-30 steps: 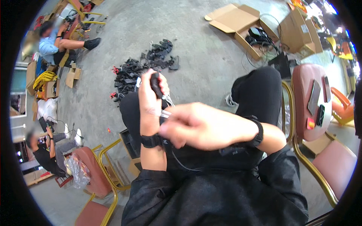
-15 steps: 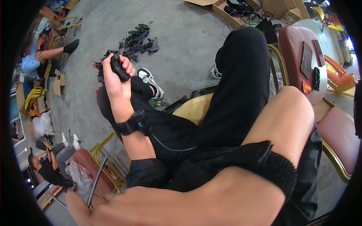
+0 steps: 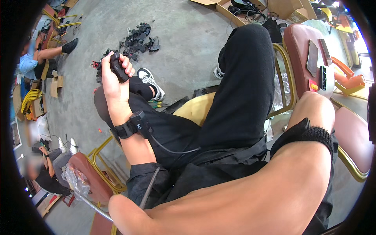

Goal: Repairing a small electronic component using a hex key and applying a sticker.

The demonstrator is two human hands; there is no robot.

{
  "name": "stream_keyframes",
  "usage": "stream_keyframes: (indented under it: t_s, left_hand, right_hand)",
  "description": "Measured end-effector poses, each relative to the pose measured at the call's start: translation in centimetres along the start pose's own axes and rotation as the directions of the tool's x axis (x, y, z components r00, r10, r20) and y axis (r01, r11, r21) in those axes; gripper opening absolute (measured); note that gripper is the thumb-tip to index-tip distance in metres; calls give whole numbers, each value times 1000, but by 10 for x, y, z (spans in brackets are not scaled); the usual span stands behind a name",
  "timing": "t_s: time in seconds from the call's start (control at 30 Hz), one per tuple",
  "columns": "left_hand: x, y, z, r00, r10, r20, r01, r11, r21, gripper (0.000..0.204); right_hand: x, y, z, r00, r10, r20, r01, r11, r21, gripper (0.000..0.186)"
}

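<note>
We've got the left hand (image 3: 111,76) in the upper left of the frame, fingers (image 3: 126,66) clamped round a small black part (image 3: 117,67), long axis roughly upright along the palm. Right forearm (image 3: 250,188) crosses the lower frame; its hand is out of view, so its fingers can't be told.

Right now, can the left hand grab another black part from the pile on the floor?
Probably not yet. The left hand is already closed around a black part, and the pile lies apart on the floor, beyond the knee. Nothing blocks the way, though.
</note>
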State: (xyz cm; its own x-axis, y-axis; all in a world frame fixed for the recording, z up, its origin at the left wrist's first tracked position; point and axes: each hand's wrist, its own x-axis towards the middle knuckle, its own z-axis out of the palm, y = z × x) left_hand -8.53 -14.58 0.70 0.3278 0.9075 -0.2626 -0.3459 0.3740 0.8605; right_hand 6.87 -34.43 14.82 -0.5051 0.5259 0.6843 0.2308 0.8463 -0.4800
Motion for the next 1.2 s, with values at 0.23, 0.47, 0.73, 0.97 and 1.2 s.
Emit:
stream_keyframes:
  t_s: [0.23, 0.47, 0.73, 0.97, 1.2]
  left_hand:
    - [-2, 0, 2, 999, -24, 27, 24, 999, -21, 32]
    - [3, -5, -1, 998, -32, 62, 33, 999, -14, 33]
    - [2, -8, 6, 999, -35, 14, 36, 995, -95, 36]
    - [-5, -10, 18, 993, -118, 17, 119, 990, -70, 40]
    - [-1, -14, 23, 990, -132, 57, 133, 991, -28, 43]
  right_hand:
    - [-4, 11, -11, 991, 67, 111, -102, 935, 340, 24]
    - [-16, 48, -29, 920, 80, 382, -340, 648, 682, 24]
    - [-15, 139, -11, 705, 613, 356, -709, 626, 325, 25]
    - [-35, 189, 36, 895, 444, 37, -435, 890, -137, 19]
    - [-51, 199, 34, 891, 445, 86, -425, 887, -180, 17]
